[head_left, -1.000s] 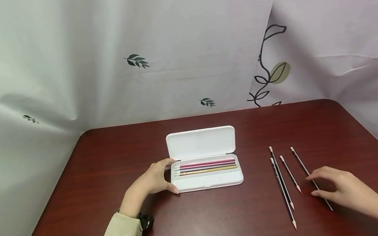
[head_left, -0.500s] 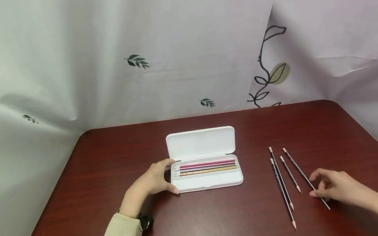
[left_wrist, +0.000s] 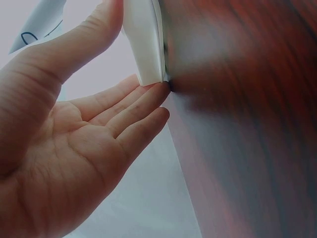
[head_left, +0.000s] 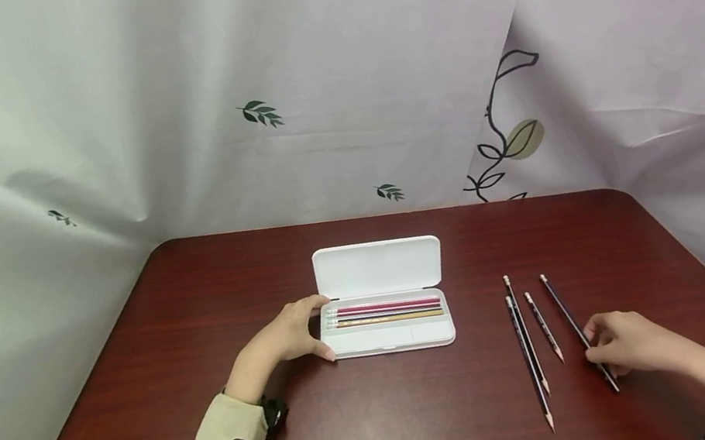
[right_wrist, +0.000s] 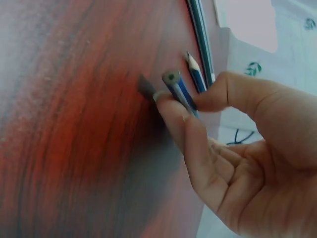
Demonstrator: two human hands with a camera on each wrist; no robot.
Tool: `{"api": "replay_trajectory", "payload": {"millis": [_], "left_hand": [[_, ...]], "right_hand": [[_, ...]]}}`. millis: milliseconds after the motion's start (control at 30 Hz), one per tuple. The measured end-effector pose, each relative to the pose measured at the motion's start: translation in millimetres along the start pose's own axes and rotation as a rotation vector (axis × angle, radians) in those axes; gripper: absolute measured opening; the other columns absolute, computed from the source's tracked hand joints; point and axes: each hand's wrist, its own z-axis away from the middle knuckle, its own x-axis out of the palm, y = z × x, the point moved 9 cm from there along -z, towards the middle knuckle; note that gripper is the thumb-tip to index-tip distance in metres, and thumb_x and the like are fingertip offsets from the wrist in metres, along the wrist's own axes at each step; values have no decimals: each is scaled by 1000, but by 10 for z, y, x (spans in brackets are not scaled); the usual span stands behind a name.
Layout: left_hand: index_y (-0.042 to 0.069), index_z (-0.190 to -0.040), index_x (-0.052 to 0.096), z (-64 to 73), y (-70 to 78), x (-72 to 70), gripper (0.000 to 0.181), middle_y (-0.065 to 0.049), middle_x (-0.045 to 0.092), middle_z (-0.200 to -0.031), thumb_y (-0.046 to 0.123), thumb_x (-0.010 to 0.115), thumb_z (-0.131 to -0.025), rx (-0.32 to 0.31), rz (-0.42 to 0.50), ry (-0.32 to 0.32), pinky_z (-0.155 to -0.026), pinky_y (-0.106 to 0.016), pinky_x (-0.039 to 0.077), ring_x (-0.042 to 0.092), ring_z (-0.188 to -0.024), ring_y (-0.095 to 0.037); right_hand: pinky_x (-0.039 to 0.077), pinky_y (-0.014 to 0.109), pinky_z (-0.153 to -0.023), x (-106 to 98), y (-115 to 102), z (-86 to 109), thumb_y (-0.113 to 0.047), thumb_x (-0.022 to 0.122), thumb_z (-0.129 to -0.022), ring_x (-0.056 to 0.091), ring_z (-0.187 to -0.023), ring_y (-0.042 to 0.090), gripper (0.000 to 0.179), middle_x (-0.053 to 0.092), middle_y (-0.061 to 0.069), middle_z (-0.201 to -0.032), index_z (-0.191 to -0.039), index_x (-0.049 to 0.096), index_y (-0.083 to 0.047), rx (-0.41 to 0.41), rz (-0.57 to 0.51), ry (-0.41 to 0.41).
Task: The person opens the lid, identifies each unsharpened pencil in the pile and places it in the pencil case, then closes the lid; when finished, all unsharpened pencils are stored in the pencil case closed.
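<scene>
My left hand (head_left: 284, 334) holds the left end of a white pencil case (head_left: 387, 337), thumb at its front edge and fingers at the back. In the left wrist view the case's end (left_wrist: 143, 44) lies between thumb and fingers. The case's lid (head_left: 378, 266) is raised, and several pencils (head_left: 386, 311) lie in its rear part. On the right, my right hand (head_left: 632, 341) pinches a dark pencil (head_left: 562, 309) between thumb and fingers. Its flat, unsharpened end (right_wrist: 171, 78) points at the camera in the right wrist view.
Left of the held pencil lie two long dark pencils (head_left: 527, 357) side by side and a shorter sharpened pencil (head_left: 544, 326). The red-brown table (head_left: 389, 426) has rounded far corners. Pale patterned cloth (head_left: 324, 138) hangs behind it and at both sides.
My right hand has closed thumb and fingers on the pencil, whose far end swung left and then back right. The left hand and case stay in place.
</scene>
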Motion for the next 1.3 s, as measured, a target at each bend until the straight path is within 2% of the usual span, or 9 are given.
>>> {"api": "replay_trajectory", "payload": {"millis": [167,367,500,633,733,867,933,1100,1300], "left_hand": [[-3,-125,50,-8,4,1,84,-19,58,-124,20,90,-55,16,-3,6,-99,-45,40,54,-117,-31],[-3,-124,50,14,-16,-6,84,-19,58,-123,19,90,-55,7,1,9,-99,-44,40,54,-117,-30],[-4,-125,50,41,-31,-9,84,-19,58,-124,19,90,-55,-1,8,13,-99,-44,40,54,-117,-30],[-3,-127,49,24,-35,17,86,-18,57,-125,20,90,-55,-27,5,5,-100,-43,40,53,-118,-28],[-3,-128,48,8,-21,21,87,-18,56,-127,20,90,-56,-36,-6,-3,-101,-42,39,52,-119,-28],[-3,-128,48,-2,-19,8,86,-18,56,-127,20,90,-56,-38,-10,-3,-101,-41,39,53,-120,-27],[-2,-128,48,-4,-23,3,86,-17,56,-127,20,90,-56,-38,-10,-2,-101,-41,39,53,-119,-27],[-2,-127,49,1,-32,-8,85,-17,57,-126,18,90,-55,-54,-11,1,-101,-42,39,53,-119,-27],[-3,-128,48,-10,-3,18,86,-18,57,-126,18,90,-55,-61,-21,-16,-102,-42,38,52,-119,-28]], "right_hand": [[50,27,-49,-50,-20,-7,-11,62,-82,57,-55,13,23,60,3,-67,-98,50,3,-42,-30,14],[51,27,-49,-181,-272,-98,-9,61,-85,58,-55,7,26,61,0,-72,-105,49,3,-228,12,88],[52,26,-49,-267,-479,-206,-5,63,-83,60,-56,6,24,64,-2,-73,-103,51,1,-320,28,187],[52,25,-50,-353,-631,-288,-1,63,-81,62,-56,6,20,66,1,-73,-99,53,-2,-364,38,296],[52,24,-51,-400,-747,-359,-1,63,-82,63,-57,8,18,68,4,-75,-97,53,-3,-400,31,332],[50,23,-51,-443,-939,-483,-3,64,-83,64,-59,9,17,69,6,-78,-96,55,-4,-438,32,331],[50,23,-52,-456,-1037,-566,-4,65,-83,64,-60,10,16,70,6,-79,-96,55,-4,-457,38,303],[53,27,-54,-491,-1280,-795,-1,63,-83,66,-64,12,16,70,11,-83,-97,55,-1,-500,-12,219],[56,31,-61,-480,-1495,-986,-7,62,-88,68,-71,19,15,70,13,-88,-99,55,-1,-504,-94,200]]}}
